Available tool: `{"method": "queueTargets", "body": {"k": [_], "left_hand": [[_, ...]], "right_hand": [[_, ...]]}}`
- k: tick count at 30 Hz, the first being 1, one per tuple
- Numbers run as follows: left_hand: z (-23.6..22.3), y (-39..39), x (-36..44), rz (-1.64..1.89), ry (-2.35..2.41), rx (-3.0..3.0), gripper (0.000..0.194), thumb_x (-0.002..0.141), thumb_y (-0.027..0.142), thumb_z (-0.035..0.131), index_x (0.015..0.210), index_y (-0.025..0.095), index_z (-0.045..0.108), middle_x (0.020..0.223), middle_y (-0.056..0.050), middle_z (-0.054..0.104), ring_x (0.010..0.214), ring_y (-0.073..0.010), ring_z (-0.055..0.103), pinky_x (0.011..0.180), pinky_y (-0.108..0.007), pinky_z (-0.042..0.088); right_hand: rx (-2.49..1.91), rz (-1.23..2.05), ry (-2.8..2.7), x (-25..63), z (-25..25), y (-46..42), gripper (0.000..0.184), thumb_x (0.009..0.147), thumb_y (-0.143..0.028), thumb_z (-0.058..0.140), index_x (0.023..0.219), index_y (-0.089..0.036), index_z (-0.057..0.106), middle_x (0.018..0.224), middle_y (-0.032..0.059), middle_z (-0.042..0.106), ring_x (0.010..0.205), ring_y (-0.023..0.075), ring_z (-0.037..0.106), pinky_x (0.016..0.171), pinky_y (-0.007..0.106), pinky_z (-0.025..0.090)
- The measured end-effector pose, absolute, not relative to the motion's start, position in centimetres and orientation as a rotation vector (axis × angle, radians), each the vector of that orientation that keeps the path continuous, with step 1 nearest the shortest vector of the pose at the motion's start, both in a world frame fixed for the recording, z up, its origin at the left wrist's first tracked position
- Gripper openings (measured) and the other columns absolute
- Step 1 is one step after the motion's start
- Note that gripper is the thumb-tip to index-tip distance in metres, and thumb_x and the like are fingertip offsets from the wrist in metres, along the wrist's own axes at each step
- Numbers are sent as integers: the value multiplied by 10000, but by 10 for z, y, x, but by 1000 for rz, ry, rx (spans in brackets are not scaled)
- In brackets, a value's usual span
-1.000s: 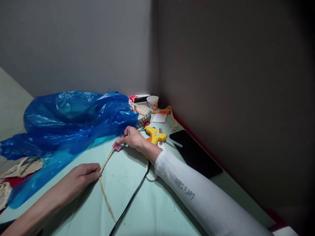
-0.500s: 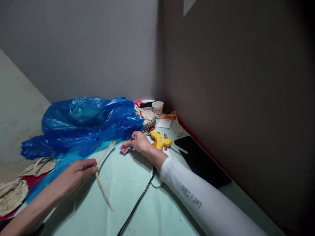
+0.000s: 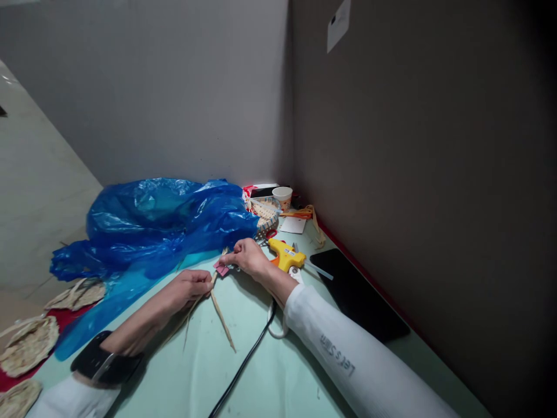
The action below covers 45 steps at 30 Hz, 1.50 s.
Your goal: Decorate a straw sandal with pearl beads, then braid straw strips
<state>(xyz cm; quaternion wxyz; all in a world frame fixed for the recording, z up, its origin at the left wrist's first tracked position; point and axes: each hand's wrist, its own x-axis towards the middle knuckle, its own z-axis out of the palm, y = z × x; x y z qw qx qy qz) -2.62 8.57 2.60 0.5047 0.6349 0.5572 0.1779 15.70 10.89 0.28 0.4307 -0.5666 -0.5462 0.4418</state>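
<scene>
My left hand (image 3: pixel 196 284) is closed in a pinch on a pale dried plant-fibre strip (image 3: pixel 223 322). One end of the strip hangs toward the table, while its upper part reaches up beside a small pink piece (image 3: pixel 221 269). Thin loose fibres trail below the same hand. My right hand (image 3: pixel 248 256) has its fingertips drawn together at the edge of the pink piece; the exact grip is partly hidden. Just right of that hand lies a yellow hot glue gun (image 3: pixel 285 254) with a clear glue stick (image 3: pixel 319 269) in its back.
A crumpled blue plastic bag (image 3: pixel 165 215) covers the back left. Woven fibre pieces (image 3: pixel 30 347) lie on red material at left. Behind stand a paper cup (image 3: pixel 282 196) and a small woven basket (image 3: pixel 268 216). A black tablet-like slab (image 3: pixel 361 296) and a black cord (image 3: pixel 243 363) lie right.
My left hand has moved right and slightly up with the fibre strip, bringing it to the pink piece. My right hand stays at the pink piece. The view has shifted slightly.
</scene>
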Motion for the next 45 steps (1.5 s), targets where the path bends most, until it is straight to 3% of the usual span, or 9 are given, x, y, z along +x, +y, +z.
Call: {"method": "queueTargets", "body": {"k": [8,17,21,24,28,32,34,40,45], "left_hand": [[26,85,-36,469,1328,1489,490,659,600,750,651,243,414,514,135,196,484,-75,83,484,-276,52],[16,92,-33,467,1325,1564,431,664,584,716,633,242,455,504,116,240,467,-91,184,468,-259,114],[16,95,-25,507,1253,1701,312,638,472,726,616,216,549,606,34,501,608,-159,443,571,-265,331],[19,95,-22,512,1213,1794,231,649,423,720,641,207,639,729,-9,635,771,-225,529,696,-297,399],[19,94,-24,520,1224,1837,253,679,450,690,629,208,637,737,-12,638,750,-215,517,687,-303,394],[16,91,-28,563,1309,1798,304,651,434,687,535,226,498,579,50,436,587,-147,367,566,-279,282],[17,89,-31,592,1354,1757,301,663,444,668,546,224,498,564,57,402,563,-139,337,548,-281,252],[25,88,-39,734,1400,1709,246,644,437,703,624,196,663,667,-10,576,689,-199,473,628,-298,326],[26,86,-32,757,1338,1608,310,645,494,687,573,201,618,610,0,552,601,-163,438,573,-282,297]], "right_hand": [[-1434,1095,-1362,158,9,105,499,622,-288,839,513,-201,360,492,-104,316,521,75,285,495,247,179],[-1433,1082,-1367,158,6,107,516,637,-238,841,482,-198,350,482,-102,279,525,79,272,501,266,160],[-1419,1086,-1380,159,5,109,518,635,-266,847,486,-198,355,478,-105,284,530,80,266,503,264,166],[-1404,1100,-1393,159,4,109,517,645,-298,850,490,-200,366,471,-106,282,517,78,267,498,263,175],[-1371,1113,-1399,159,2,111,474,638,-345,862,547,-202,419,491,-103,367,522,78,332,499,243,218],[-1328,1119,-1407,159,0,111,401,672,-405,845,663,-198,502,581,-72,524,579,95,463,525,222,293],[-1315,1121,-1421,160,0,111,390,679,-427,843,692,-193,532,606,-56,558,603,105,502,532,221,305],[-1318,1129,-1471,165,4,110,411,693,-513,821,668,-172,594,591,-36,570,556,99,474,509,233,289],[-1336,1137,-1475,166,4,109,409,662,-480,862,713,-177,593,637,-29,608,610,117,547,538,222,339]]}}
